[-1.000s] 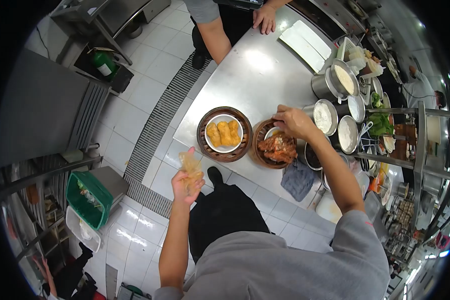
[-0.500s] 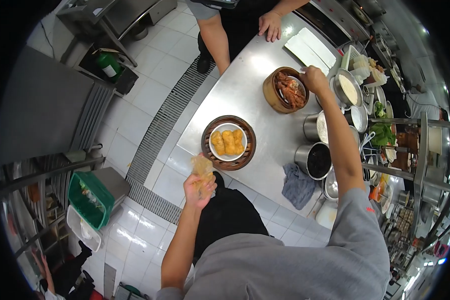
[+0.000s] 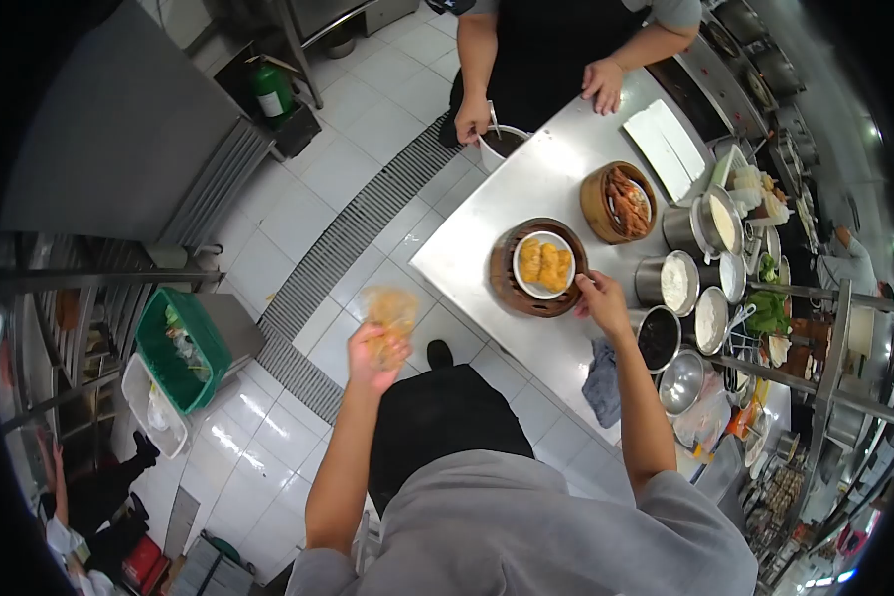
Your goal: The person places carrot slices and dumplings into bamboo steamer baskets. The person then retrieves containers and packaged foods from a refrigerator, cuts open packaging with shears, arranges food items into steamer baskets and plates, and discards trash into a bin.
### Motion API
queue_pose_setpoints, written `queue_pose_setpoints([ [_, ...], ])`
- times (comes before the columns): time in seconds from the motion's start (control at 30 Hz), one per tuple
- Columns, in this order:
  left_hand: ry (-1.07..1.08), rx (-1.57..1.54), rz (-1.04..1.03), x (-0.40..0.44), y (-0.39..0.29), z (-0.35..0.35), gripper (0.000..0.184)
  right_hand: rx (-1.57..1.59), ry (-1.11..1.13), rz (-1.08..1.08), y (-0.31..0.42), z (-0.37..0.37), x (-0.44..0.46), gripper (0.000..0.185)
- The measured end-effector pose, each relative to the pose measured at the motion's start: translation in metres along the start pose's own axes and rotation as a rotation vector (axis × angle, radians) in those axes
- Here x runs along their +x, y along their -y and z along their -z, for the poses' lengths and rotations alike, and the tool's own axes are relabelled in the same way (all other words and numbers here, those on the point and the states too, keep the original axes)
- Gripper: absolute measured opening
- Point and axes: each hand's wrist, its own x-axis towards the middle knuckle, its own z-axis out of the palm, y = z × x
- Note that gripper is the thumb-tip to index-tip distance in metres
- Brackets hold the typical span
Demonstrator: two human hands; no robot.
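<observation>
My left hand (image 3: 377,358) is closed round a crumpled clear plastic bag (image 3: 390,310) with yellowish contents, held out over the floor left of the steel table. My right hand (image 3: 603,304) grips the right rim of a dark bamboo steamer (image 3: 505,283) near the table's corner. Inside that steamer sits a white bowl (image 3: 546,294) with golden-yellow rolls (image 3: 544,264). Whether the steamer is lifted off the table, I cannot tell. Farther back, a lighter bamboo steamer (image 3: 598,207) holds reddish-brown chicken feet (image 3: 628,205), apart from both hands.
Across the steel table (image 3: 467,238), a person in a black apron holds a white bucket (image 3: 507,164) of dark liquid. Metal pots (image 3: 658,338) and a grey cloth (image 3: 602,382) line the right side. A green bin (image 3: 184,353) stands left. A floor drain (image 3: 343,233) crosses the tiles.
My right hand has left the steamer of chicken feet and now grips the steamer of rolls. My left hand still holds the bag. The view has shifted, bringing the person's bucket into sight.
</observation>
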Motion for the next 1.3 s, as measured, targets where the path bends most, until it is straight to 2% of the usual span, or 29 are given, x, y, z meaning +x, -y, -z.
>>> queue_pose_setpoints([
  [0.03,-0.058,0.007,-0.072,-0.018,-0.016,0.011,0.023,0.019,-0.042,0.03,-0.002,-0.002,0.0,0.035],
  [0.1,-0.07,-0.072,-0.169,-0.053,-0.051,0.046,0.023,0.012,-0.077,0.046,-0.001,-0.006,-0.001,0.033],
  [0.17,-0.148,-0.07,-0.314,-0.091,-0.087,0.074,0.022,-0.033,-0.206,0.005,-0.001,-0.009,-0.001,0.032],
  [0.3,-0.202,-0.103,-0.478,-0.155,-0.164,0.148,0.02,0.106,-0.38,-0.029,-0.021,-0.003,0.008,0.029],
  [0.33,-0.226,-0.1,-0.529,-0.168,-0.184,0.162,0.019,0.044,-0.413,-0.079,-0.029,0.01,0.014,0.025],
  [0.37,-0.267,-0.095,-0.594,-0.191,-0.206,0.179,0.019,0.125,-0.462,-0.133,-0.028,0.01,0.016,0.022],
  [0.4,-0.267,-0.089,-0.646,-0.211,-0.226,0.195,0.019,-0.147,-0.352,0.004,-0.038,0.02,0.022,0.023],
  [0.43,-0.261,-0.079,-0.689,-0.222,-0.248,0.204,0.019,0.156,-0.258,0.04,-0.092,0.058,0.055,0.027],
  [0.47,-0.351,-0.037,-0.759,-0.236,-0.27,0.21,0.018,0.276,-0.325,0.002,-0.082,0.05,0.049,0.028],
  [0.5,-0.431,0.003,-0.805,-0.244,-0.292,0.22,0.018,0.392,-0.495,-0.162,-0.062,0.038,0.048,0.031],
  [0.6,-0.568,-0.034,-0.869,-0.267,-0.358,0.284,0.015,0.348,-0.576,-0.149,-0.046,0.02,0.037,0.032],
  [0.67,-0.474,0.065,-0.898,-0.283,-0.395,0.36,0.018,0.38,-0.653,-0.158,-0.052,0.026,0.034,0.038],
  [0.7,-0.47,0.138,-0.931,-0.287,-0.408,0.379,0.007,0.384,-0.688,-0.163,-0.065,0.041,0.033,0.044],
  [0.73,-0.554,0.192,-1.015,-0.288,-0.413,0.404,0.016,0.295,-0.756,-0.147,-0.057,0.037,0.018,0.046],
  [0.77,-0.368,0.379,-0.939,-0.293,-0.437,0.449,0.024,0.203,-0.834,-0.136,-0.046,0.023,0.004,0.048],
  [0.8,-0.58,0.317,-0.92,-0.289,-0.454,0.466,0.022,0.161,-0.895,-0.074,-0.042,0.013,-0.009,0.047],
  [0.87,-0.839,0.386,-0.856,-0.285,-0.482,0.488,0.021,0.058,-0.919,0.01,-0.031,-0.006,-0.037,0.049],
  [0.9,-0.729,0.387,-0.818,-0.288,-0.501,0.514,0.02,-0.01,-0.899,0.074,-0.027,-0.013,-0.047,0.049],
  [0.93,-0.828,0.425,-0.822,-0.277,-0.508,0.499,0.022,-0.046,-0.915,0.097,-0.021,-0.023,-0.055,0.049],
  [0.97,-0.867,0.458,-0.611,-0.272,-0.528,0.505,0.024,-0.109,-0.954,0.056,-0.011,-0.034,-0.062,0.051],
  [1.0,-0.898,0.393,-0.558,-0.268,-0.543,0.524,0.043,-0.127,-0.968,0.081,-0.01,-0.038,-0.067,0.053],
  [1.03,-1.191,0.342,-0.519,-0.254,-0.527,0.466,0.068,-0.183,-0.995,0.093,-0.01,-0.04,-0.073,0.055],
  [1.1,-1.301,0.381,-0.465,-0.246,-0.527,0.452,0.086,-0.269,-1.027,0.076,0.002,-0.055,-0.085,0.057],
  [1.13,-1.3,0.388,-0.459,-0.245,-0.524,0.448,0.086,-0.27,-1.032,0.069,0.008,-0.063,-0.089,0.057],
  [1.2,-1.309,0.637,-0.578,-0.246,-0.521,0.443,0.087,-0.288,-1.092,0.066,0.015,-0.076,-0.093,0.059],
  [1.3,-1.263,0.764,-0.668,-0.24,-0.503,0.411,0.085,-0.291,-1.159,0.11,0.022,-0.093,-0.097,0.058],
])
